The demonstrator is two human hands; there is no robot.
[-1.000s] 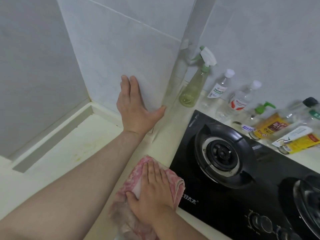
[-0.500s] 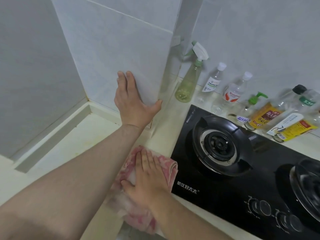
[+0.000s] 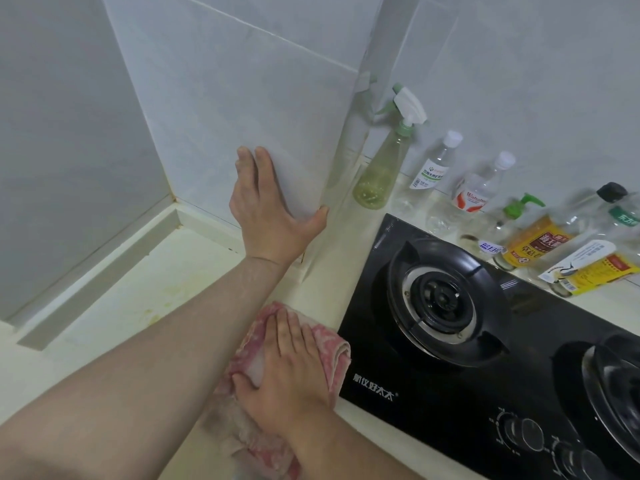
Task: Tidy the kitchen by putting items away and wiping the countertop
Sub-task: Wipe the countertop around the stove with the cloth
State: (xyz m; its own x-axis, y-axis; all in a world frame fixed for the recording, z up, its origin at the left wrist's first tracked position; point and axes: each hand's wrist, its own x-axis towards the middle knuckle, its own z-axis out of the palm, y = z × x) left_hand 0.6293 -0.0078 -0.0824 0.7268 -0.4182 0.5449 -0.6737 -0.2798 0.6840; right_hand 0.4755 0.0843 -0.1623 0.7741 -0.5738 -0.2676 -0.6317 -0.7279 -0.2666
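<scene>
Pink, nubbly cloth lies crumpled on the cream countertop, just left of the glossy black hob, under your right hand, whose fingers press flat and close together. Farther off, your left hand is spread flat against the smooth tiled wall. Beyond, a conical spray bottle holds yellowish liquid at its base, beside a clear white-capped bottle

right hand and pink cloth slid slightly forward along countertop, beside stove edge
</scene>
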